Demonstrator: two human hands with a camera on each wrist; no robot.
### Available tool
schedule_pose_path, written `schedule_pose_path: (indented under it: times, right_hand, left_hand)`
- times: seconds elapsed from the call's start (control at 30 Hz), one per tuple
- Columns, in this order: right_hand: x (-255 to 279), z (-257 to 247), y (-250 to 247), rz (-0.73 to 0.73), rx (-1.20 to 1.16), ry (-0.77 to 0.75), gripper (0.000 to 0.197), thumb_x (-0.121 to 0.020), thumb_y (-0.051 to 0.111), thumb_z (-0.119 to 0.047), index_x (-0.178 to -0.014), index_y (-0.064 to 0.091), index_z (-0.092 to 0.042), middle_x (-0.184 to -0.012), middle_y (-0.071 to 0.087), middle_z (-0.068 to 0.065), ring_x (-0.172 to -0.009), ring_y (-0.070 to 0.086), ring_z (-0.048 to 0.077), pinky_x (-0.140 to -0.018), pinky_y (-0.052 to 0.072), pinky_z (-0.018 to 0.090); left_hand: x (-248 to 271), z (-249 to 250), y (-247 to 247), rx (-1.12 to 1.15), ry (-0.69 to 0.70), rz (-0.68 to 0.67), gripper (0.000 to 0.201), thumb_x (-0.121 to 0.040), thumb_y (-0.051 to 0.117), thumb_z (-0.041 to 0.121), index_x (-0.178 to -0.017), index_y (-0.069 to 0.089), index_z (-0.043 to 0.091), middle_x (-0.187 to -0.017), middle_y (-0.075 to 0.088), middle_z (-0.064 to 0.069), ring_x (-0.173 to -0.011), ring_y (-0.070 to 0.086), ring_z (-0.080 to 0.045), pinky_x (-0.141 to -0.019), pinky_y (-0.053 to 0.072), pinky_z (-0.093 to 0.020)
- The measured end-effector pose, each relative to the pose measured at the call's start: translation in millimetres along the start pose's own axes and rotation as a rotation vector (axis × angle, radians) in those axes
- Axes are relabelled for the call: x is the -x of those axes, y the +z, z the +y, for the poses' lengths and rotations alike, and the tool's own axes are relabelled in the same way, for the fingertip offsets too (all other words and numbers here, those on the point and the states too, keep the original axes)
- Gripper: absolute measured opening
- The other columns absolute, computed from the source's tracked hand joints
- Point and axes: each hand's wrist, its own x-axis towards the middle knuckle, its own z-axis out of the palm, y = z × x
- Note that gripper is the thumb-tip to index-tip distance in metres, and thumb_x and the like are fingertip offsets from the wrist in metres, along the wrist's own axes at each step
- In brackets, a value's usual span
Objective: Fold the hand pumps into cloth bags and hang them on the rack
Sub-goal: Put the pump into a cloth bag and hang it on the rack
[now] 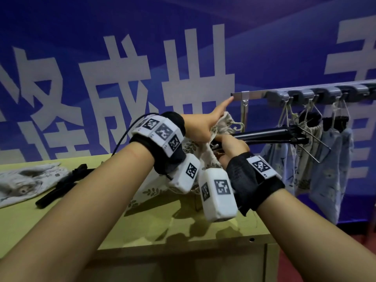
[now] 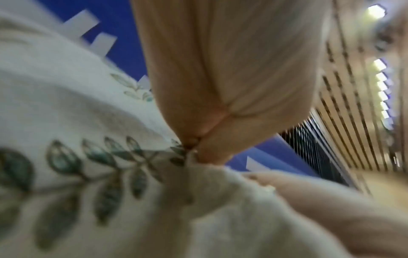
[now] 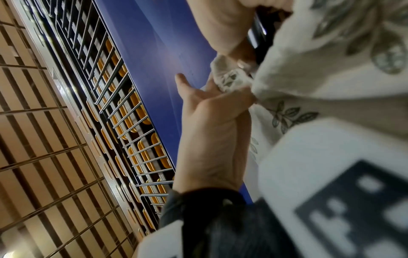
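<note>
A cream cloth bag (image 1: 223,123) with a green leaf print hangs in the air above the table. My left hand (image 1: 205,127) pinches its gathered rim, one finger pointing up toward the rack's end. In the left wrist view the fingers (image 2: 212,143) nip the cloth of the bag (image 2: 88,122). My right hand (image 1: 230,147) grips the near end of a black hand pump (image 1: 270,133), which sticks out level to the right, its near end at the bag's mouth. The right wrist view shows the left hand (image 3: 209,131), the bag (image 3: 320,69) and a dark part of the pump (image 3: 258,34).
A metal rack (image 1: 305,94) with grey hooks runs along the blue wall at the right; several filled bags (image 1: 325,159) hang from it. On the yellow-green table (image 1: 162,231) lie another black pump (image 1: 61,184) and a folded printed bag (image 1: 24,180) at the left.
</note>
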Motion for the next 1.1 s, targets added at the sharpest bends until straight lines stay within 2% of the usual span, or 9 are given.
schedule_pose_path:
  times: [0.13,0.27,0.4,0.5,0.7,0.8,0.87,1.03,1.1]
  right_hand:
    - [-1.8,1.1,-2.6,0.006,-0.054,0.008,0.053,-0.068,0.056,0.005,-0.121,0.049,0.003,-0.107,0.062,0.028,-0.080,0.066,0.033,-0.048,0.053,0.032]
    - [-0.2,-6.7,-1.4,-0.023,-0.080,0.024,0.051,-0.073,0.043,0.008,-0.124,0.046,0.004,-0.110,0.060,0.027,-0.082,0.065,0.035,-0.053,0.055,0.035]
    - [13.3,-15.0,-3.8,-0.205,-0.244,0.092,0.014,-0.087,0.039,-0.007,-0.089,0.050,0.001,-0.086,0.055,0.016,-0.080,0.057,0.030,-0.086,0.047,0.044]
    - [18.8,-23.4,-7.3,-0.310,-0.343,0.131,0.022,-0.089,0.036,-0.018,-0.073,0.045,-0.005,-0.077,0.050,0.011,-0.073,0.052,0.027,-0.086,0.044,0.041]
    - [16.8,-34.8,-5.1,-0.391,-0.219,-0.019,0.024,-0.091,0.034,-0.014,-0.069,0.043,-0.011,-0.075,0.048,0.006,-0.070,0.052,0.019,-0.062,0.041,0.029]
    - [14.9,-43.4,-10.5,-0.401,-0.132,-0.078,0.018,-0.095,0.034,-0.014,-0.094,0.051,-0.009,-0.120,0.052,0.012,-0.107,0.056,0.025,-0.092,0.043,0.038]
    - [11.6,-47.9,-15.8,-0.395,-0.005,-0.082,0.016,-0.096,0.036,-0.015,-0.088,0.050,-0.011,-0.133,0.046,0.012,-0.113,0.052,0.026,-0.101,0.037,0.044]
    - [11.5,-57.7,-25.0,-0.306,0.293,-0.075,0.015,-0.091,0.044,-0.014,-0.079,0.051,-0.011,-0.085,0.052,0.004,-0.071,0.048,0.017,-0.065,0.041,0.028]
    - [15.2,-64.9,-26.9,-0.292,0.412,-0.103,0.018,-0.090,0.047,-0.013,-0.072,0.052,-0.012,-0.077,0.053,0.004,-0.068,0.050,0.017,-0.065,0.041,0.029]
  left_hand:
    - [-5.7,-4.8,-3.9,-0.091,-0.070,0.054,0.103,-0.087,0.060,0.007,-0.147,-0.021,0.026,-0.155,0.023,-0.012,-0.110,0.052,-0.021,-0.100,0.047,-0.043]
    - [-5.9,-0.5,-1.6,-0.395,-0.195,0.143,0.067,-0.092,0.054,0.038,-0.147,0.026,0.012,-0.147,0.039,-0.007,-0.129,0.042,-0.022,-0.101,0.033,-0.027]
    - [-12.4,-1.4,4.8,-0.368,-0.266,0.079,0.046,-0.085,0.060,0.037,-0.125,0.053,0.015,-0.118,0.061,-0.005,-0.102,0.057,-0.019,-0.083,0.044,-0.027]
    - [-18.0,-5.0,11.6,-0.281,-0.297,0.145,0.035,-0.081,0.063,0.037,-0.105,0.065,0.011,-0.096,0.068,-0.007,-0.081,0.061,-0.018,-0.074,0.050,-0.029]
    - [-17.5,-9.7,2.2,-0.182,-0.346,0.270,0.037,-0.081,0.063,0.044,-0.089,0.067,0.007,-0.079,0.061,-0.004,-0.072,0.056,-0.018,-0.062,0.043,-0.026]
    - [-12.2,-9.7,-9.4,-0.177,-0.381,0.337,0.033,-0.080,0.063,0.043,-0.074,0.060,0.011,-0.069,0.056,-0.001,-0.062,0.051,-0.016,-0.053,0.037,-0.025]
    - [-8.2,-7.1,-16.2,-0.160,-0.393,0.379,0.033,-0.080,0.063,0.041,-0.065,0.054,0.014,-0.063,0.052,0.000,-0.057,0.048,-0.016,-0.049,0.033,-0.024]
    - [-2.1,11.3,-29.3,-0.055,-0.362,0.534,0.031,-0.082,0.063,0.040,-0.069,0.052,0.014,-0.066,0.052,-0.001,-0.058,0.049,-0.015,-0.047,0.034,-0.024]
    - [-0.2,21.7,-33.9,-0.014,-0.349,0.588,0.031,-0.082,0.062,0.040,-0.069,0.051,0.013,-0.066,0.051,0.000,-0.057,0.048,-0.014,-0.047,0.034,-0.024]
